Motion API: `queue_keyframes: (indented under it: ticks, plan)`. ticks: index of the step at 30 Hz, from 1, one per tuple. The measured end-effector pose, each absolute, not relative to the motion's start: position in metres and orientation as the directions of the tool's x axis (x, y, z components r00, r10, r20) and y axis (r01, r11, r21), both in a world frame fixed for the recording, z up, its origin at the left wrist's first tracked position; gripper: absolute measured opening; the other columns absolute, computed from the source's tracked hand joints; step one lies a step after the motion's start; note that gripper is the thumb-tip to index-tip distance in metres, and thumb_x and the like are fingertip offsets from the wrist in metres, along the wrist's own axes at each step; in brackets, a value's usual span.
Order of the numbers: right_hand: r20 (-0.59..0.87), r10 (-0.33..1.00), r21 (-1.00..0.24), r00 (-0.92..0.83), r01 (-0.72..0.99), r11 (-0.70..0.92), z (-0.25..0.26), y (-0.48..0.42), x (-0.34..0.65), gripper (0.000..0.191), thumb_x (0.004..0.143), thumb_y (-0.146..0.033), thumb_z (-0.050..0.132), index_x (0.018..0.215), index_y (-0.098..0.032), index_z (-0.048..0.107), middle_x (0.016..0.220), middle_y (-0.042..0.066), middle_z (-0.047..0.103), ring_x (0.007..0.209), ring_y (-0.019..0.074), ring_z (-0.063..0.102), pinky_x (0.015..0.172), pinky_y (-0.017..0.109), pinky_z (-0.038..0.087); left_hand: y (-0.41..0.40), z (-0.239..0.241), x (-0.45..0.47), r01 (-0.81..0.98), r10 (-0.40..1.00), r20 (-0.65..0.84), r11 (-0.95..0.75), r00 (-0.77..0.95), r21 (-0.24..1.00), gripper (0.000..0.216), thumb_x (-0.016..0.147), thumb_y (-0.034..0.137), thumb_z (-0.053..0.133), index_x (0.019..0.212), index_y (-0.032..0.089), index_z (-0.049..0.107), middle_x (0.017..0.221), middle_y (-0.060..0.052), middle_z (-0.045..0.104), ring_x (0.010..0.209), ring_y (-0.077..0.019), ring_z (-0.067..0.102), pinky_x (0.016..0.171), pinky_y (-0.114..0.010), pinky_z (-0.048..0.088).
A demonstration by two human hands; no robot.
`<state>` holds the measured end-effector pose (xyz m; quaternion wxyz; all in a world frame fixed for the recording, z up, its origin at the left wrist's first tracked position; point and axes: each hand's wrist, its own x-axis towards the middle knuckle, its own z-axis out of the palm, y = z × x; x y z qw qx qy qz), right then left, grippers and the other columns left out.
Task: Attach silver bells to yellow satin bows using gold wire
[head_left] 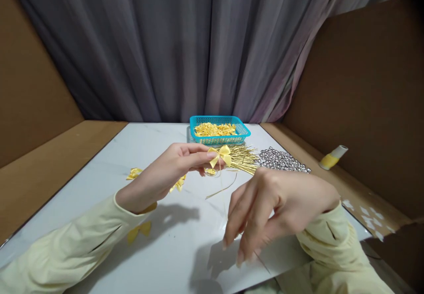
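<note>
My left hand (pixel 185 159) pinches a yellow ribbon bow (pixel 221 156) between thumb and fingers, above the middle of the table. From the bow a thin strand (pixel 221 181) hangs down toward my right hand (pixel 274 210). The right fingers are bent and drawn together, and a fine end of strand shows below them; the grip itself is partly hidden. Just beyond the bow lies a bundle of gold twist ties (pixel 243 158). A few loose gold ties (pixel 221 188) lie nearer, between the hands. More yellow bows (pixel 179 183) rest beneath and beside my left forearm.
A turquoise basket (pixel 245 130) full of yellow bows stands at the table's back. Silver beads (pixel 281 159) are heaped on the right. Farther right, a small yellow-and-white tube (pixel 334 157) stands on the cardboard ledge. Cardboard walls flank the table; a grey curtain (pixel 192 51) hangs behind.
</note>
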<state>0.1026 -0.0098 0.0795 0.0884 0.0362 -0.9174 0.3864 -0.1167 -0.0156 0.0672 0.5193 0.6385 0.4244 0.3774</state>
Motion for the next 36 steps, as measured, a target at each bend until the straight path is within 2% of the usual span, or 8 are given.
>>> queue_keyframes:
  ticks: [8, 12, 16, 20, 26, 28, 32, 36]
  plan:
    - [0.380, 0.112, -0.721, -0.918, -0.218, 0.658, 0.091, -0.014, 0.113, 0.008, 0.081, -0.001, 0.070, 0.085, -0.001, 0.077, 0.092, 0.017, 0.078, 0.085, 0.0177, 0.073, 0.082, 0.027, 0.059, -0.014, 0.063, -0.119, 0.201, 0.928, 0.021, -0.102, 0.371, 0.974, 0.017, 0.090, 0.032, 0.064, 0.087, 0.022, 0.078, 0.091, -0.001, 0.076, 0.082, -0.0134, 0.061, 0.070, -0.023, 0.043]
    - [0.588, 0.293, -0.663, -0.753, -0.241, 0.709, 0.093, -0.016, 0.120, 0.014, 0.084, -0.005, 0.070, 0.091, -0.012, 0.079, 0.093, 0.011, 0.079, 0.087, 0.0195, 0.074, 0.081, 0.032, 0.061, -0.016, 0.065, -0.118, 0.256, 0.916, -0.007, -0.105, 0.400, 0.961, 0.019, 0.089, 0.033, 0.066, 0.080, 0.021, 0.076, 0.085, 0.000, 0.076, 0.079, -0.0130, 0.061, 0.069, -0.022, 0.044]
    - [0.728, 0.563, -0.603, -0.391, 0.027, 0.798, 0.091, -0.012, 0.122, 0.023, 0.082, -0.008, 0.073, 0.093, -0.028, 0.079, 0.095, 0.000, 0.079, 0.092, 0.0201, 0.074, 0.080, 0.033, 0.063, -0.020, 0.071, -0.115, 0.311, 0.897, -0.068, -0.080, 0.437, 0.947, 0.021, 0.091, 0.034, 0.063, 0.082, 0.020, 0.075, 0.086, 0.000, 0.076, 0.078, -0.0125, 0.061, 0.070, -0.022, 0.044]
    - [0.726, 0.652, -0.617, -0.218, 0.213, 0.758, 0.087, 0.004, 0.118, 0.023, 0.080, -0.008, 0.074, 0.087, -0.030, 0.080, 0.093, -0.001, 0.079, 0.090, 0.0192, 0.075, 0.076, 0.031, 0.063, -0.022, 0.073, -0.115, 0.323, 0.869, -0.122, -0.045, 0.479, 0.945, 0.020, 0.091, 0.034, 0.063, 0.082, 0.021, 0.074, 0.087, 0.001, 0.077, 0.079, -0.0117, 0.062, 0.069, -0.020, 0.045]
    - [0.723, 0.658, -0.575, -0.213, 0.343, 0.743, 0.081, 0.026, 0.114, 0.016, 0.080, -0.013, 0.075, 0.087, -0.027, 0.081, 0.089, 0.000, 0.080, 0.081, 0.0176, 0.076, 0.071, 0.027, 0.061, -0.022, 0.074, -0.116, 0.346, 0.841, -0.152, -0.044, 0.519, 0.937, 0.017, 0.089, 0.029, 0.063, 0.081, 0.023, 0.076, 0.082, 0.002, 0.078, 0.076, -0.0117, 0.063, 0.066, -0.020, 0.044]
    - [0.734, 0.621, -0.511, -0.276, 0.377, 0.772, 0.080, 0.029, 0.115, 0.013, 0.080, -0.014, 0.075, 0.085, -0.024, 0.081, 0.085, 0.001, 0.080, 0.076, 0.0173, 0.075, 0.066, 0.027, 0.059, -0.022, 0.075, -0.115, 0.347, 0.834, -0.158, -0.042, 0.528, 0.937, 0.015, 0.088, 0.025, 0.063, 0.081, 0.022, 0.076, 0.079, 0.002, 0.077, 0.075, -0.0123, 0.064, 0.066, -0.021, 0.045]
    - [0.685, 0.408, -0.219, -0.603, 0.364, 0.905, 0.077, 0.028, 0.119, 0.014, 0.088, -0.014, 0.067, 0.090, -0.017, 0.080, 0.078, 0.005, 0.077, 0.066, 0.0148, 0.069, 0.058, 0.026, 0.052, -0.022, 0.075, -0.116, 0.361, 0.801, -0.175, -0.055, 0.572, 0.931, 0.016, 0.087, 0.022, 0.062, 0.080, 0.022, 0.077, 0.077, 0.001, 0.076, 0.075, -0.0129, 0.065, 0.070, -0.021, 0.047]
    - [0.605, 0.232, -0.089, -0.762, 0.224, 0.970, 0.075, 0.018, 0.121, 0.024, 0.095, -0.010, 0.056, 0.089, -0.015, 0.078, 0.076, 0.007, 0.073, 0.064, 0.0139, 0.064, 0.059, 0.027, 0.050, -0.022, 0.074, -0.118, 0.396, 0.773, -0.221, -0.042, 0.595, 0.917, 0.014, 0.086, 0.029, 0.065, 0.081, 0.023, 0.077, 0.081, -0.001, 0.077, 0.073, -0.0151, 0.067, 0.072, -0.025, 0.051]
